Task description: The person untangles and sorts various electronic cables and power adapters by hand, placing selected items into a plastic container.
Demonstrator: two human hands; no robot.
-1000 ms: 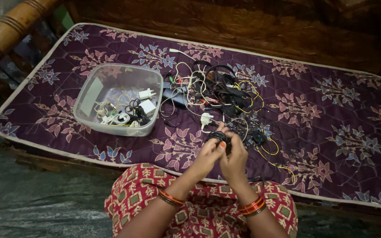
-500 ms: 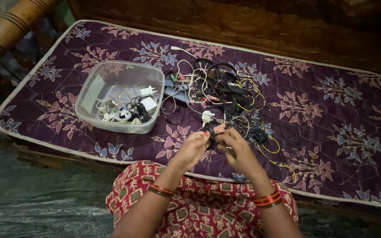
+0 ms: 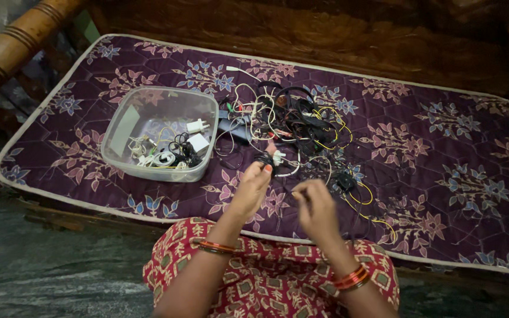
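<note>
Two hands are raised over the near edge of a purple floral quilted mat (image 3: 443,147). A small coiled black cable (image 3: 264,159) is pinched in the fingertips of the left hand (image 3: 253,187), held just above the mat between the clear plastic tub (image 3: 119,126) on the left and the tangled heap of cables (image 3: 293,126) farther off. The right hand (image 3: 313,206) is loosely curled and blurred; nothing can be made out in it, and whether it is fully released cannot be told.

The step in hand is judged to be the carrying of a wound cable away from the heap. For the next move, a short reach leftward over the tub's rim would be called for, with the coil kept pinched so it does not spring loose.

White chargers and bundled leads already lie in the tub. The mat is laid on a dark carved wooden bench (image 3: 325,35), with a turned armrest (image 3: 13,47) at far left and a dim stone floor (image 3: 48,271) below.
</note>
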